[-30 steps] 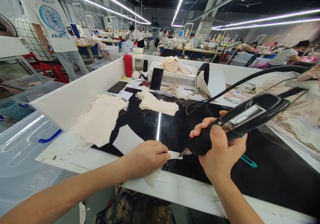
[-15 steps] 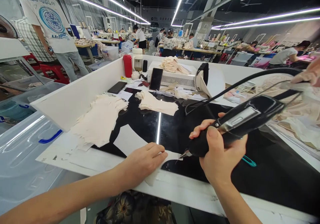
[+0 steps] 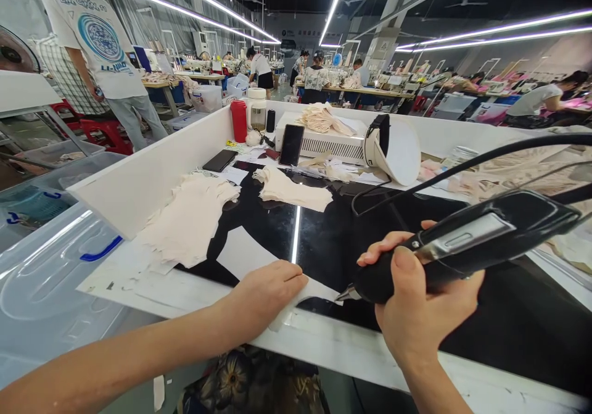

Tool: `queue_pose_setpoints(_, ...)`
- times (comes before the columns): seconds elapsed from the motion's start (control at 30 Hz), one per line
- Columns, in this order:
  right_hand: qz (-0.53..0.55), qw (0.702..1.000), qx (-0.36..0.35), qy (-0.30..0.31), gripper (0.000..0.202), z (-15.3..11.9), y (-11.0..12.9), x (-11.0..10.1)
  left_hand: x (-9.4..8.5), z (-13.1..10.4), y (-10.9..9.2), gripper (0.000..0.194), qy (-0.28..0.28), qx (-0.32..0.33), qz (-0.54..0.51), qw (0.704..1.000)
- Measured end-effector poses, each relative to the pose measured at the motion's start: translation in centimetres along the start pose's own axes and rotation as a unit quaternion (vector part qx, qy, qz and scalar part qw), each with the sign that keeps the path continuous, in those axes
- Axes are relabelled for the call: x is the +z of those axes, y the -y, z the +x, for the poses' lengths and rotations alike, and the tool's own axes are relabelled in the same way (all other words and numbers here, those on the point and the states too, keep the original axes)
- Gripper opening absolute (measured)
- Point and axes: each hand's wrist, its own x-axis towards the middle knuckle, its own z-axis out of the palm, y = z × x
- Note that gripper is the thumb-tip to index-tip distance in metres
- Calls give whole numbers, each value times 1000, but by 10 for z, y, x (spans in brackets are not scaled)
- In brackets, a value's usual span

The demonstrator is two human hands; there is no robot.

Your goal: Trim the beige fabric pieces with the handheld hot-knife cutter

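My right hand (image 3: 419, 303) is wrapped round a black corded handheld power tool (image 3: 462, 241), its thumb along the near side. The narrow metal tip (image 3: 349, 293) points left and meets the right end of a white curved flat piece (image 3: 245, 253), apparently paper or cloth. My left hand (image 3: 271, 293) lies over this piece at the near table edge, fingers together and curled down on it. A pale flap hangs below those fingers. Farther left is a stack of cream fabric pieces (image 3: 189, 219), with a smaller cream stack (image 3: 293, 189) beyond.
The glossy black tabletop (image 3: 324, 235) has a white front edge and a raised white side board (image 3: 148, 179). Phones, a red bottle (image 3: 238, 121) and a white vented box (image 3: 330, 145) stand at the back. The tool's cable (image 3: 444, 167) arches across the right. People work at tables beyond.
The tool and my right hand have shifted slightly right and tilted flatter. Another hand near the cable at the right has left the view. A teal item beside my right hand no longer shows.
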Motion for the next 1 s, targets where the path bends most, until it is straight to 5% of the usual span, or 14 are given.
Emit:
queue_pose_setpoints(0.3,-10,1000,5,-14,55,-7,3,-1,-6,6,-18,7,25,20,124,992)
queue_pose_setpoints(0.5,-9,1000,16,-17,56,-14,7,0,6,5,-34,65,-4,23,185,983)
queue_pose_setpoints(0.8,21,999,34,14,52,-9,8,10,19,-6,-31,81,-52,43,204,977)
queue_pose_setpoints(1.0,51,997,46,29,49,0,-4,26,17,-7,-29,81,-35,48,190,980)
